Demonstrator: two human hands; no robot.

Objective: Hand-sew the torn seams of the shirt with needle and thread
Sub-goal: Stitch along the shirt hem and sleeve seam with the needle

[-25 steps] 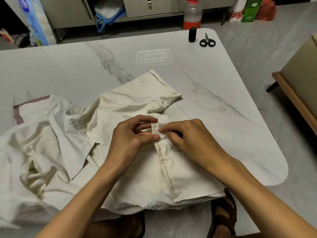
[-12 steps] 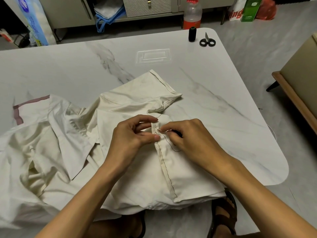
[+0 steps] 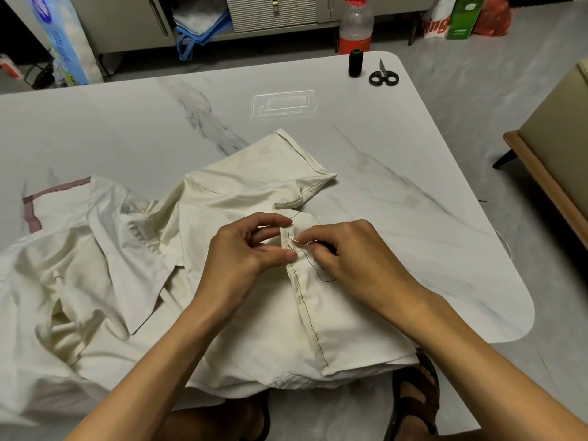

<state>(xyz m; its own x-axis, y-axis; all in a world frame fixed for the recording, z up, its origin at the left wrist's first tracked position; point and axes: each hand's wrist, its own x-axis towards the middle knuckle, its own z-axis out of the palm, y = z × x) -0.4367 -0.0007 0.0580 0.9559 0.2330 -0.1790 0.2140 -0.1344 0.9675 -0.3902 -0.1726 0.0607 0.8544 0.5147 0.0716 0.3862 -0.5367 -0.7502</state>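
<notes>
A white marble-patterned table (image 3: pixel 127 128) carries black-handled scissors (image 3: pixel 383 77) near its far right corner. Beyond it, on the grey floor, stand a plastic bottle (image 3: pixel 355 23) with a red label, a green box (image 3: pixel 464 17) and a red bag (image 3: pixel 493 17). A blue bag (image 3: pixel 197 30) lies under a cabinet (image 3: pixel 127 23). A wood-framed seat (image 3: pixel 547 173) stands at the right.

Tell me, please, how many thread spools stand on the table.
1: black spool at the far right corner of the table, left of the scissors. The shirt could hide others.

flr (image 3: pixel 477 100): grey, dim | tbl (image 3: pixel 95 128): white marble-look, rnd corners | cabinet (image 3: pixel 127 23) far side | wood-frame seat (image 3: pixel 556 132) rt
</notes>
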